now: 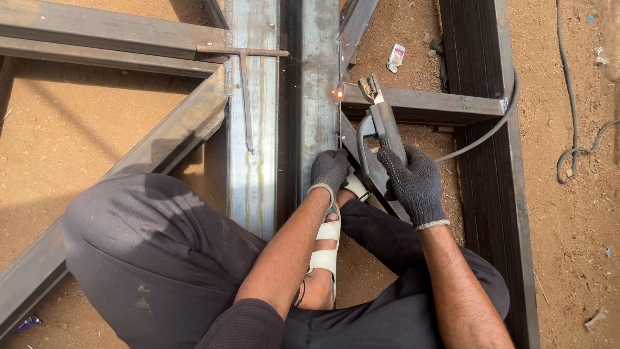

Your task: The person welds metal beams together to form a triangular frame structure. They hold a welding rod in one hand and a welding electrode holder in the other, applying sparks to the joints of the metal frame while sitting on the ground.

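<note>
A gloved right hand (413,184) grips an electrode holder (381,126), its welding rod (340,119) sparking just ahead on a steel frame (316,84). The gloved left hand (329,169), closed, steadies the rod's lower end. Judging by the arc, the joint is mid-weld.

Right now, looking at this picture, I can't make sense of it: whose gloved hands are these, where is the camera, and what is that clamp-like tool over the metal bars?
The camera sits on the person's head and looks down, so you see their own arms and knees as they crouch on reddish dirt ground. Both hands wear dark knitted gloves. The right hand grips the handle of a grey clamp-shaped welding holder, with a thick grey cable trailing off to the right. A thin welding rod meets the long grey steel bar, where a small bright spark glows. The left hand rests by the rod's lower end against that bar. More steel bars form a frame lying flat on the ground. A white strapped sandal shows between the arms.
</note>
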